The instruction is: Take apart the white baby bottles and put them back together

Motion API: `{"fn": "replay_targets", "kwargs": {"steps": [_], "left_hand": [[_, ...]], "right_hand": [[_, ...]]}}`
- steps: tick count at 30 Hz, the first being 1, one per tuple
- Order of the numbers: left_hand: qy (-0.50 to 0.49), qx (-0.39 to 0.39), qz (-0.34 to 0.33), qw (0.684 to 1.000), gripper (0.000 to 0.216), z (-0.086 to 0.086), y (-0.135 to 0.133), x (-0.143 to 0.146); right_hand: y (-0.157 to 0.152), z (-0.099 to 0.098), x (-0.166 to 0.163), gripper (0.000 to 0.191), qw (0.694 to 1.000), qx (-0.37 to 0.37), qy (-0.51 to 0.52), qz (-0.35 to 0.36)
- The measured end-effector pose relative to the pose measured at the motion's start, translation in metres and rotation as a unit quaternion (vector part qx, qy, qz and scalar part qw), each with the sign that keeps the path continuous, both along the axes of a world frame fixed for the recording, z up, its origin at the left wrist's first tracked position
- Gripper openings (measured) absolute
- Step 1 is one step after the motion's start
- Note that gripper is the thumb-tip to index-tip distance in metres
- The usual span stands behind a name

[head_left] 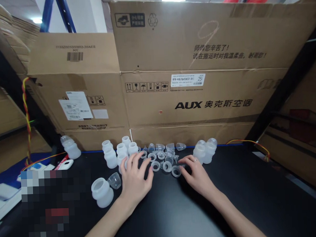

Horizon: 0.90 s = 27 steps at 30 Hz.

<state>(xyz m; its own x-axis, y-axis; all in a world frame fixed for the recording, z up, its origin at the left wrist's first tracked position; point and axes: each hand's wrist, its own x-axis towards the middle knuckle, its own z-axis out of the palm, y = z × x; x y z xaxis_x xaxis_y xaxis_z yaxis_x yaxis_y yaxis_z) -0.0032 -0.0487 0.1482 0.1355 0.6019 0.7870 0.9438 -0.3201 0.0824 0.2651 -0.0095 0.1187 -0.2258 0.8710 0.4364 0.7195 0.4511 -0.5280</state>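
Note:
My left hand [137,179] is spread over the near side of a group of white translucent baby bottles [111,159] without lids. Its fingertips are close to several clear screw rings [156,166] lying in a loose pile. Beside its wrist, a single open bottle [102,193] stands with a clear dome cap [115,181] lying next to it. My right hand [197,174] has its thumb and fingers bent and apart at the right edge of the pile. The closest ring [176,171] lies by its fingertips; whether they touch it is unclear.
Two capped bottles [206,152] stand at the back right, another capped bottle [71,148] at the back left. Clear caps [160,147] lie along the cardboard wall [152,105] behind the black table [161,218]. A white-and-red tool [65,164] lies left, near a yellow-red cable [27,116].

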Motion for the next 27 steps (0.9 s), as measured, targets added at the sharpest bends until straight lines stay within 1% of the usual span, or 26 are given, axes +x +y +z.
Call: {"fn": "replay_targets", "kwargs": {"steps": [2, 3, 5, 7, 9, 12, 14, 18, 22, 25, 27], "left_hand": [[0.017, 0.022, 0.062, 0.998, 0.033, 0.002, 0.005, -0.007], [0.026, 0.021, 0.081, 0.996, 0.037, 0.002, 0.008, -0.011], [0.046, 0.001, 0.089, 0.995, 0.042, 0.001, 0.013, -0.019], [0.069, -0.019, 0.069, 0.995, 0.042, -0.001, 0.017, -0.026], [0.088, -0.023, 0.041, 0.995, 0.045, -0.002, 0.019, -0.033], [0.094, 0.007, -0.002, 0.996, 0.051, -0.001, 0.019, -0.038], [0.089, 0.032, -0.034, 0.995, 0.051, 0.002, 0.017, -0.038], [0.092, 0.055, -0.091, 0.990, 0.045, 0.007, 0.008, -0.030], [0.101, 0.055, -0.140, 0.983, 0.044, 0.008, 0.000, -0.021], [0.105, 0.053, -0.161, 0.980, 0.042, 0.007, 0.000, -0.018], [0.103, 0.048, -0.164, 0.980, 0.040, 0.005, 0.001, -0.018]], "right_hand": [[-0.002, -0.002, -0.004, 0.023, 1.000, 0.007, -0.003, 0.029], [-0.003, -0.003, -0.006, 0.023, 0.999, 0.007, -0.006, 0.039], [-0.005, -0.006, -0.009, 0.022, 0.999, 0.006, -0.012, 0.050], [-0.006, -0.008, -0.010, 0.023, 0.998, 0.005, -0.016, 0.056], [-0.005, -0.011, -0.009, 0.028, 0.999, 0.006, -0.012, 0.051], [-0.002, -0.013, -0.007, 0.042, 0.999, 0.003, -0.002, 0.037], [0.000, -0.014, -0.005, 0.046, 1.000, -0.008, -0.005, 0.029], [0.002, -0.014, -0.002, 0.041, 0.999, -0.029, -0.019, 0.024], [-0.002, -0.009, -0.004, 0.034, 0.998, -0.040, -0.030, 0.034], [-0.005, -0.004, -0.006, 0.027, 0.998, -0.046, -0.032, 0.034], [-0.007, -0.003, -0.007, 0.026, 0.998, -0.048, -0.029, 0.030]]}}
